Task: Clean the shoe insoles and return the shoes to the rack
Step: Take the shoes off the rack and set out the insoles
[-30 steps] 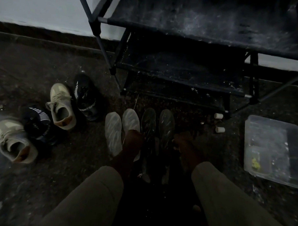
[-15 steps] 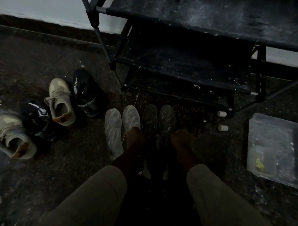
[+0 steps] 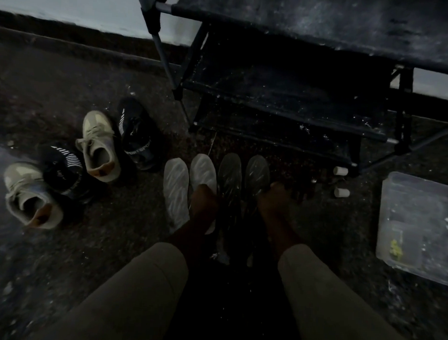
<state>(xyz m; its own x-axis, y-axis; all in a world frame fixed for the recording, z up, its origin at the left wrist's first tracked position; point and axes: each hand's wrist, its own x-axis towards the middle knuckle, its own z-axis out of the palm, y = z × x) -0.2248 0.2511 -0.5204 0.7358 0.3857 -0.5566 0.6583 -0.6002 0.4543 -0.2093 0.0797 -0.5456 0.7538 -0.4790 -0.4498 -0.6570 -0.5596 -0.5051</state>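
Though the left hand [image 3: 203, 202] and right hand [image 3: 273, 200] rested on ribbed oval insoles [image 3: 175, 191], their grip was unclear. A clear plastic tub [image 3: 420, 179] held yellow bits [image 3: 396, 250].

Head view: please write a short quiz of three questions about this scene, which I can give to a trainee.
1. Count: how many insoles lie in the row on the floor?
2. True or false: all four shoes are on the floor, left of the insoles.
3. Choose one: the clear plastic box is (A) left of the shoes, (B) right of the insoles, (C) between the insoles and the shoes.

Key
1. Four: two light and two dark.
2. True.
3. B.
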